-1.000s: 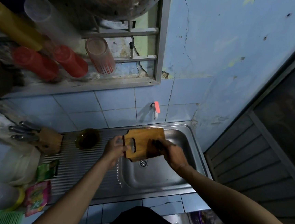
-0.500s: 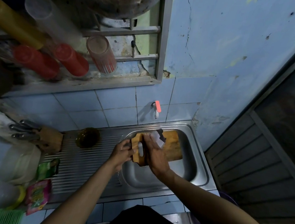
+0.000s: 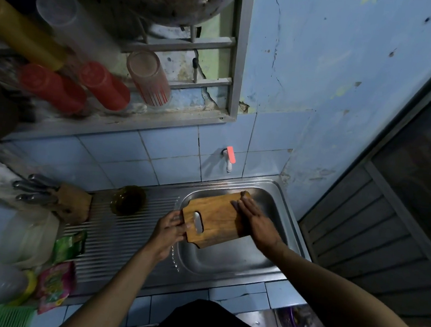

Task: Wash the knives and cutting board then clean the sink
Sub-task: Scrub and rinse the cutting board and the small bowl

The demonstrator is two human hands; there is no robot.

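No legible writing anywhere; the sachet prints at the draining board's left edge are too blurred to read. Cutting board (image 3: 214,219) is held over the sink (image 3: 286,221), above the basin's left half, face up and tilted. Its long axis runs from the basin's near-left toward its far-right, with the slotted handle end pointing at the draining board (image 3: 123,246). Left hand (image 3: 169,231) grips the handle end, fingers curled round the edge beside the slot. Right hand (image 3: 254,219) lies flat on the board's far-right part, fingers straight and together, pressing the wood. Tap (image 3: 229,159) with red lever sits on the tiled wall above the basin's far edge. Knife block (image 3: 73,203) with knives (image 3: 36,189) stands at the draining board's far-left corner, with a dark glass bowl (image 3: 128,199) just beside it.
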